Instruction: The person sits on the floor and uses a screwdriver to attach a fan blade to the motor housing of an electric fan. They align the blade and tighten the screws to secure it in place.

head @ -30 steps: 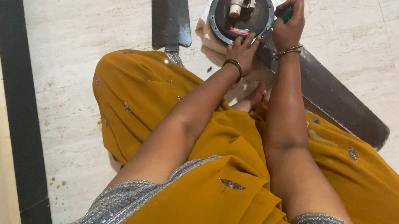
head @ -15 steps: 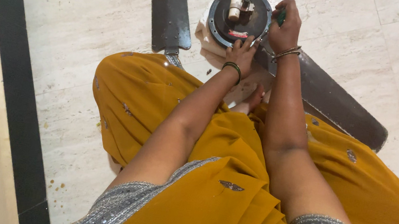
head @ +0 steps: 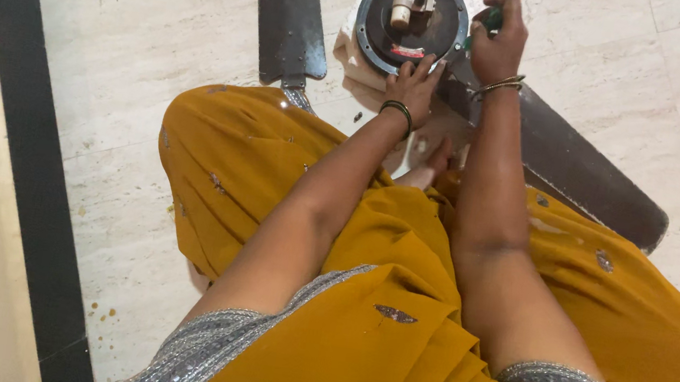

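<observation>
Top centre of the frame: round dark fan motor housing (head: pixel 410 21) lay on a pale cloth (head: pixel 356 57) on the marble floor (head: pixel 159 36), white cylindrical part (head: pixel 402 5) on top of it. Left hand (head: pixel 412 87) rested on the housing's lower rim, fingers spread and pressed flat, nothing gripped. Right hand (head: pixel 495 41) sat at the housing's right edge, fingers curled tight round a green-handled tool (head: pixel 491 18); tool tip hidden, kind unclear. One dark fan blade (head: pixel 289 14) ran up at upper left, another (head: pixel 571 165) stretched to the right under the right wrist. Mustard garment (head: pixel 394 312) filled the lower frame.
</observation>
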